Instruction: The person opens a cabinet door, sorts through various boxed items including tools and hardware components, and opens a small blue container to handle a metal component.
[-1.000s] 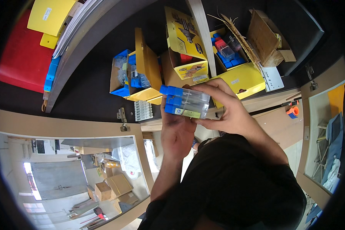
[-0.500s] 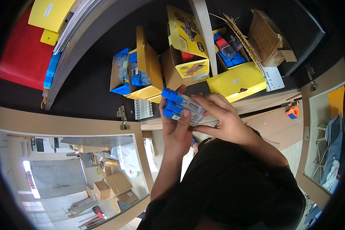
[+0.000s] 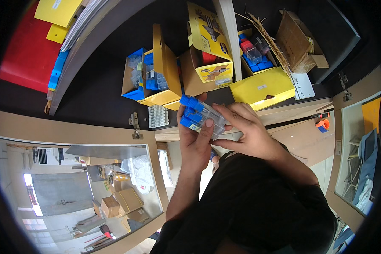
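Observation:
Several clear plastic tool cases with blue caps [image 3: 194, 115] lie side by side in my hands, in front of the shelf. My left hand [image 3: 194, 148] is wrapped round them from below, its thumb pressed on the near one. From the right, my right hand [image 3: 250, 129] grips their clear ends between fingers and thumb. What the cases contain is too small to make out. Beyond them, an open yellow box [image 3: 168, 72] holds more blue-capped cases. To its right stands a yellow box with a tool printed on it [image 3: 214, 73].
Further right, a yellow box [image 3: 264, 89] holds blue and red cases beside a torn cardboard box [image 3: 298, 40]. White small pieces [image 3: 158, 116] lie at the shelf's front edge. An upright divider [image 3: 227, 34] splits the shelf. Glazed cabinet doors [image 3: 154, 169] stand swung out on both sides.
The view has shifted slightly, so the shelf things sit a little differently. Both hands keep their hold on the cases, which have hardly moved.

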Motion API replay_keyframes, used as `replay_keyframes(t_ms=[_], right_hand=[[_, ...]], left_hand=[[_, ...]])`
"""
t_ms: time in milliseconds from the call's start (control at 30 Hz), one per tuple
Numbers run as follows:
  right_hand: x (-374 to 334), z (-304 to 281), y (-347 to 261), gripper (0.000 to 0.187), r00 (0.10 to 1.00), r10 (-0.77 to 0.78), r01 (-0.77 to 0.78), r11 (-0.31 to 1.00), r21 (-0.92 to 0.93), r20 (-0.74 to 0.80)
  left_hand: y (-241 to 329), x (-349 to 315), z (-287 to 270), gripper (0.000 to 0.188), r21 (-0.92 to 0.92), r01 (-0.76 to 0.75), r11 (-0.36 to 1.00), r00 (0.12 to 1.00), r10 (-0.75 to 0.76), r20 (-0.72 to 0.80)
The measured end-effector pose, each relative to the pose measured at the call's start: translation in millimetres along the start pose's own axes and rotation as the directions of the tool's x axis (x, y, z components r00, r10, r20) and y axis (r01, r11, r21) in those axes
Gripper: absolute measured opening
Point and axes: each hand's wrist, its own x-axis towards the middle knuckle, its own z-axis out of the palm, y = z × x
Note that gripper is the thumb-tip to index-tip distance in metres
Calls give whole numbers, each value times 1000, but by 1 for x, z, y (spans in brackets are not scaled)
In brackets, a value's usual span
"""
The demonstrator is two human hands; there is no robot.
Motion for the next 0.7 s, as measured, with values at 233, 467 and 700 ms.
replay_keyframes(t_ms=[233, 467, 700], right_hand=[[15, -10, -12, 49, 978, -98, 79, 991, -108, -187], [33, 2, -29, 30, 941, -221, 137, 942, -306, -257], [35, 5, -30, 23, 947, -171, 103, 963, -248, -273]], left_hand=[[0, 1, -10, 79, 306, -83, 948, 996, 76, 36], [0, -4, -5, 83, 423, -194, 885, 981, 168, 97], [1, -7, -4, 85, 467, -230, 854, 972, 221, 76]])
